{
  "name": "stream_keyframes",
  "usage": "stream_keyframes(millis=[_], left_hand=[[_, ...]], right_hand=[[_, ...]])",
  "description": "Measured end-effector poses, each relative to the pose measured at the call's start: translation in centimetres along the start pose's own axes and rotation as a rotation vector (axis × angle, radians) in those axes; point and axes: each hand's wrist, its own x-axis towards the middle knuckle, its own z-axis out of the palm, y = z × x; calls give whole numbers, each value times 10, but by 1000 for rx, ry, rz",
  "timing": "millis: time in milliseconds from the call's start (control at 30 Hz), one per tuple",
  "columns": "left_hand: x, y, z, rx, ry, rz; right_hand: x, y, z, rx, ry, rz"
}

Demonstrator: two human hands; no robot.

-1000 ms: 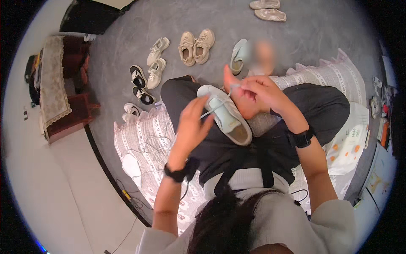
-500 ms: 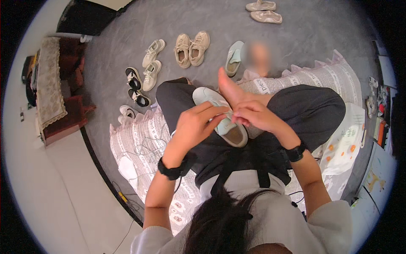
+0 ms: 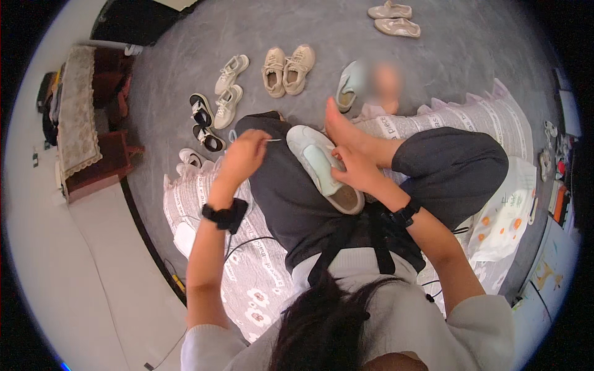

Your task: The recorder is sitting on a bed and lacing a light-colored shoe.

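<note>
Head view: L hand (image 3: 245, 159) pinches pale lace (image 3: 273, 140), L of lt. green/white shoe (image 3: 318, 162). Shoe lies on dark trousers (image 3: 275, 191), btwn. hands, toe fwd. R hand (image 3: 357, 169) touches shoe's R side, fingers bent; can't tell if gripping.

Two hands are seen, the left hand (image 3: 243, 154) and the right hand (image 3: 354, 168), and two black wristbands (image 3: 226, 214) are worn. Two mint shoes (image 3: 318, 157) are counted — one on the lap, one on the floor (image 3: 334, 37). Also found are two beige sneakers (image 3: 273, 69), two white sneakers (image 3: 229, 75), two black shoes (image 3: 202, 109) and two pale slip-ons (image 3: 396, 28); two smaller white shoes (image 3: 190, 157) — probably, given the overlap — are shown.
</note>
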Motion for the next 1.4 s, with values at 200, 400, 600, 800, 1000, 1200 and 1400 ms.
stream_keyframes(millis=[200, 400, 600, 800, 1000, 1200, 1400], left_hand=[[31, 15, 52, -58, -81, 59], [45, 18, 63, 124, -101, 192], [51, 21, 72, 397, -178, 290], [62, 18, 72, 476, -251, 423], [72, 19, 73, 432, -330, 481], [79, 24, 81, 447, -434, 469], [75, 11, 87, 311, -381, 380]], right_hand=[[-10, 6, -2, 57, 52, -80], [-8, 6, -12, 173, -74, 42], [-7, 11, -6, 191, -9, -17], [-8, 18, -1, 216, 44, -69], [-8, 17, -3, 263, 38, -72], [-8, 18, -8, 256, -37, -19], [-8, 14, -7, 202, -12, -58]])
